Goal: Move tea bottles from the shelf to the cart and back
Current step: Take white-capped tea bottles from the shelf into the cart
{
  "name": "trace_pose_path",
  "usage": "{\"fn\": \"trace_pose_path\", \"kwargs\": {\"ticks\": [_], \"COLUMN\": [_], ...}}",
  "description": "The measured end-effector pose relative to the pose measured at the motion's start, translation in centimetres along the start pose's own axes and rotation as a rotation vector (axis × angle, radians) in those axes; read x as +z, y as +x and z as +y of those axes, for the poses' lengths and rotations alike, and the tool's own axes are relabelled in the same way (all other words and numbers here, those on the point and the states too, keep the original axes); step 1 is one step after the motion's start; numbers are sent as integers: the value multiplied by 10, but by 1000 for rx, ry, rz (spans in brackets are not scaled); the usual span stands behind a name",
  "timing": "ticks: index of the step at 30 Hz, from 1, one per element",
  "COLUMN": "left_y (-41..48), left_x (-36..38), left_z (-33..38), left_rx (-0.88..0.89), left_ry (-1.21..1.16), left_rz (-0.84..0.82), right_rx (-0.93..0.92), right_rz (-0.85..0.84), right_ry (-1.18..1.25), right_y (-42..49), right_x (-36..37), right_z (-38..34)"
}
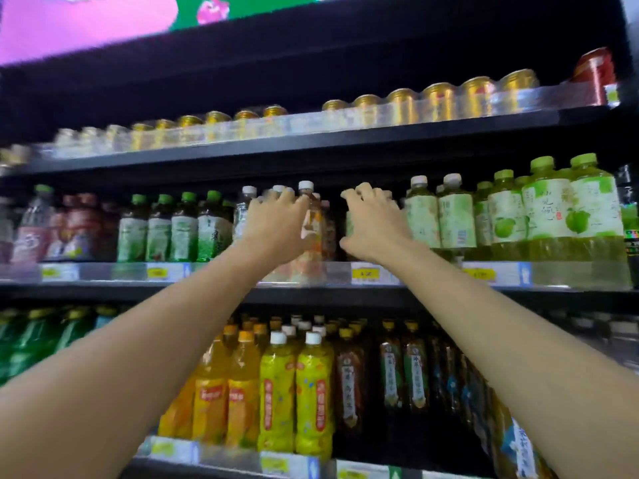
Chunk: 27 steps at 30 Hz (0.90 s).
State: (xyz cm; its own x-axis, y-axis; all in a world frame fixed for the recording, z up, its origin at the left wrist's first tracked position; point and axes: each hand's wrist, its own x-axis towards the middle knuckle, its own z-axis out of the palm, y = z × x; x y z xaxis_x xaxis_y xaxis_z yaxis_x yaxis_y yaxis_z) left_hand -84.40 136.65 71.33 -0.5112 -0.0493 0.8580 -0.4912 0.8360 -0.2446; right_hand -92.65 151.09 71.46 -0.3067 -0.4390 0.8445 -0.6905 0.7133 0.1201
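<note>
reaching up to a tall dark shelving unit (345,157), the person works at its middle shelf (207,288). the tea bottles (456,216) stand there upright in tight rows, labels facing out, behind a clear price rail (366,271) that likely keeps them from sliding off. gold cans (439,98) line the level above, and yellow drinks (311,392) fill part of the one below. no cart is in view. both arms stretch out together, probably so two bottles can be handled at once.

the left hand (276,219) lies over the shoulders of white-capped bottles, fingers close together and pointing toward the caps, thumb side touching an orange-label bottle (313,223). i cannot tell whether it grips one, since the hand hides what is under it. the right hand (375,223) curls round a pale-label bottle (349,219) with its fingers hooked over the top and thumb low on the side. that bottle sits between them, in line with its row.
</note>
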Motion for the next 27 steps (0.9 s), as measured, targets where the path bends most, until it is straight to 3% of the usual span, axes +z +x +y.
{"fn": "trace_pose_path", "kwargs": {"ticks": [16, 27], "left_y": [-206, -325], "left_x": [-84, -98], "left_z": [-225, -347], "left_rx": [-233, -465], "left_ry": [325, 541], "left_rz": [-275, -510], "right_rx": [-295, -504], "right_rz": [-189, -300], "right_ry": [386, 639], "right_y": [-50, -70], "right_x": [11, 49], "right_z": [-282, -458]}}
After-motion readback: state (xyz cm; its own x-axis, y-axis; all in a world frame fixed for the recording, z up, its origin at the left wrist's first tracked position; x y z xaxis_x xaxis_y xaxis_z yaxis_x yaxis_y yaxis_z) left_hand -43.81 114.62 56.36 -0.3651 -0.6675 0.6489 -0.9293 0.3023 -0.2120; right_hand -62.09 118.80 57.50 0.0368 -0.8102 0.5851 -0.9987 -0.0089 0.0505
